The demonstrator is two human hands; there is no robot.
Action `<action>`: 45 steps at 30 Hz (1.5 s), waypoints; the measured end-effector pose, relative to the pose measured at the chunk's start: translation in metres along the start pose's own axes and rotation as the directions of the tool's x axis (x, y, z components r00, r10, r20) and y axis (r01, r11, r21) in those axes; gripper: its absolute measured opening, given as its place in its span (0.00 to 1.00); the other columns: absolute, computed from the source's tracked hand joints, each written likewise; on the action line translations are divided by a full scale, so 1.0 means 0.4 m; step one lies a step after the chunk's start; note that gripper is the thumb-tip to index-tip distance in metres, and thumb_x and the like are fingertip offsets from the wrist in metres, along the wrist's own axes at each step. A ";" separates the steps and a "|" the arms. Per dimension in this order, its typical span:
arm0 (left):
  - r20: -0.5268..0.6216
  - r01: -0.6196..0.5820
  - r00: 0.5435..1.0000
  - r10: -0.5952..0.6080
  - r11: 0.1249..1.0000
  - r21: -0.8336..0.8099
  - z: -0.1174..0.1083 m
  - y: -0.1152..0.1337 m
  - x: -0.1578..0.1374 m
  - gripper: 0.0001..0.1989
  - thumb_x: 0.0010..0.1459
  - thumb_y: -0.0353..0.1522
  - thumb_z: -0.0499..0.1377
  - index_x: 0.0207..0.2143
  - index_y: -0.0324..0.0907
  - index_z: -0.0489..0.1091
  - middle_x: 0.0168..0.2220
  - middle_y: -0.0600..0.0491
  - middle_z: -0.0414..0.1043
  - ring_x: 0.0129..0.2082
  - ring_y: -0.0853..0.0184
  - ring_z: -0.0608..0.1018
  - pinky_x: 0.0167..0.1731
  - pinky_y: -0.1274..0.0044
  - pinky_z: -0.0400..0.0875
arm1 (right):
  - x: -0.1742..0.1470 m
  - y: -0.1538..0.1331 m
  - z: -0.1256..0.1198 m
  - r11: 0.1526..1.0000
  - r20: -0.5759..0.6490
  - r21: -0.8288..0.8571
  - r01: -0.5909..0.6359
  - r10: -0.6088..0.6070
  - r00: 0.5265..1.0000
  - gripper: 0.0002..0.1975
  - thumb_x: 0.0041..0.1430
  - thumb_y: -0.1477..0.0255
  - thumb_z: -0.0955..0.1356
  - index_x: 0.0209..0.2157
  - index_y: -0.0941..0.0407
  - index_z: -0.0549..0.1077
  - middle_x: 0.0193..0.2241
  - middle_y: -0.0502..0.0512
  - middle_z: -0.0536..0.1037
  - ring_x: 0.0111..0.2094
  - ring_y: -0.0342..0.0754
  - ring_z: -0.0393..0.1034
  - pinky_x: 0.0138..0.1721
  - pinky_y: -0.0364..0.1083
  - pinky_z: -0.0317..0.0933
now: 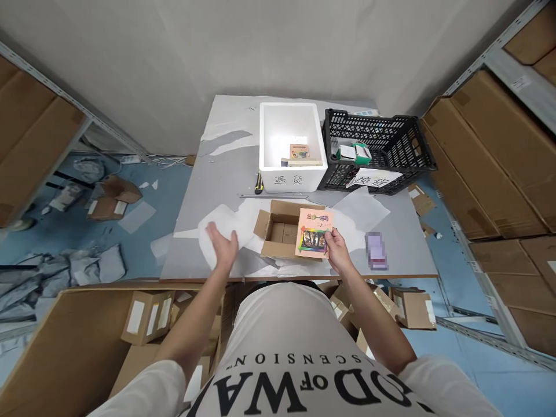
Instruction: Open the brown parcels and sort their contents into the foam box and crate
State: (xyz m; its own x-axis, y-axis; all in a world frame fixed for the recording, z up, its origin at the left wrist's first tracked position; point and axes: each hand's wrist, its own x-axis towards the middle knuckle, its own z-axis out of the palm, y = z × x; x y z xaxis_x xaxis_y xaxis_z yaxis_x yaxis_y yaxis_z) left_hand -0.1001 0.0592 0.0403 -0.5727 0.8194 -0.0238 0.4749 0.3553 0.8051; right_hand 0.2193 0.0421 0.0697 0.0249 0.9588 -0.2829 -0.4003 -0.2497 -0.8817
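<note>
A pink book (pixel 313 231) with a colourful picture on its cover is gripped at its right edge by my right hand (pixel 337 250). It stands tilted over the right side of a small open cardboard box (pixel 264 227). The part of the box that shows inside holds no goods. To the left of the box, my left hand (pixel 223 246) is open, thumb apart from the fingers, slightly blurred. A crumpled sheet of white paper (pixel 207 255) lies beneath or against that hand; whether they touch I cannot tell.
A white foam box (pixel 289 180) with books inside stands behind the cardboard box. Right of it is a black crate (pixel 377 156) with small boxes. A yellow-black utility knife (pixel 259 184) lies on the grey table (pixel 226 168). Cartons (pixel 150 315) fill a large box below.
</note>
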 end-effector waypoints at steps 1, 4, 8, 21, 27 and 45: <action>0.090 -0.064 0.993 0.076 0.990 -0.127 0.012 0.041 -0.036 0.37 0.52 0.34 0.60 0.62 0.32 0.52 0.64 0.35 0.51 0.66 0.53 0.54 0.64 0.62 0.50 | 0.003 -0.003 0.009 1.000 0.009 -0.002 0.005 -0.005 1.000 0.18 0.52 0.56 0.71 0.40 0.51 0.70 0.42 0.53 0.79 0.43 0.51 0.74 0.42 0.51 0.71; 0.605 0.163 0.780 0.161 0.881 -0.445 0.050 0.153 -0.152 0.32 0.48 0.40 0.65 0.54 0.37 0.64 0.51 0.39 0.71 0.52 0.55 0.74 0.53 0.63 0.67 | 0.014 -0.012 0.046 0.999 0.018 0.000 0.051 -0.051 0.999 0.17 0.52 0.57 0.71 0.40 0.51 0.70 0.42 0.51 0.79 0.42 0.50 0.75 0.42 0.50 0.70; 0.791 0.551 0.607 0.079 0.675 -0.491 0.089 0.220 -0.261 0.25 0.42 0.43 0.69 0.40 0.38 0.73 0.38 0.45 0.78 0.41 0.60 0.80 0.44 0.69 0.73 | 0.025 -0.019 0.095 0.994 0.030 0.005 0.113 -0.113 0.993 0.17 0.51 0.57 0.71 0.40 0.50 0.70 0.42 0.50 0.79 0.42 0.48 0.74 0.43 0.49 0.69; 0.777 0.625 0.626 0.065 0.554 -0.550 0.067 0.175 -0.273 0.19 0.42 0.41 0.70 0.32 0.37 0.74 0.36 0.48 0.79 0.36 0.64 0.81 0.46 0.70 0.73 | 0.198 -0.243 0.028 0.923 0.416 -0.377 0.083 0.088 0.905 0.20 0.47 0.63 0.74 0.43 0.52 0.77 0.37 0.53 0.80 0.38 0.48 0.74 0.39 0.48 0.68; 0.806 0.602 0.579 0.119 0.605 -0.522 0.067 0.179 -0.275 0.21 0.45 0.42 0.68 0.36 0.37 0.73 0.39 0.46 0.79 0.36 0.64 0.81 0.47 0.70 0.72 | 0.235 -0.262 0.050 0.875 0.557 -0.484 0.015 0.294 0.777 0.17 0.43 0.68 0.76 0.38 0.56 0.79 0.39 0.56 0.81 0.38 0.48 0.74 0.38 0.46 0.68; 0.437 0.227 0.888 0.143 0.691 -0.686 0.118 0.170 -0.295 0.22 0.47 0.35 0.64 0.46 0.44 0.63 0.50 0.46 0.69 0.40 0.67 0.78 0.42 0.75 0.71 | 0.241 -0.257 0.085 0.868 0.553 -0.436 0.237 0.051 0.831 0.11 0.46 0.63 0.74 0.29 0.55 0.77 0.31 0.51 0.77 0.33 0.46 0.71 0.38 0.46 0.65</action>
State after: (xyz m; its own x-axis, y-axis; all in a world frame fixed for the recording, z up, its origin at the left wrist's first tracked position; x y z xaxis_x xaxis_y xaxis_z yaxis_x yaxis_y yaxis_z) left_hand 0.0314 0.0082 0.0699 -0.1489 0.9749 -0.1653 -0.2599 0.1227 0.9578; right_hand 0.2317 0.1650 0.1461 -0.5065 0.8593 -0.0709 0.0577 -0.0482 -0.9972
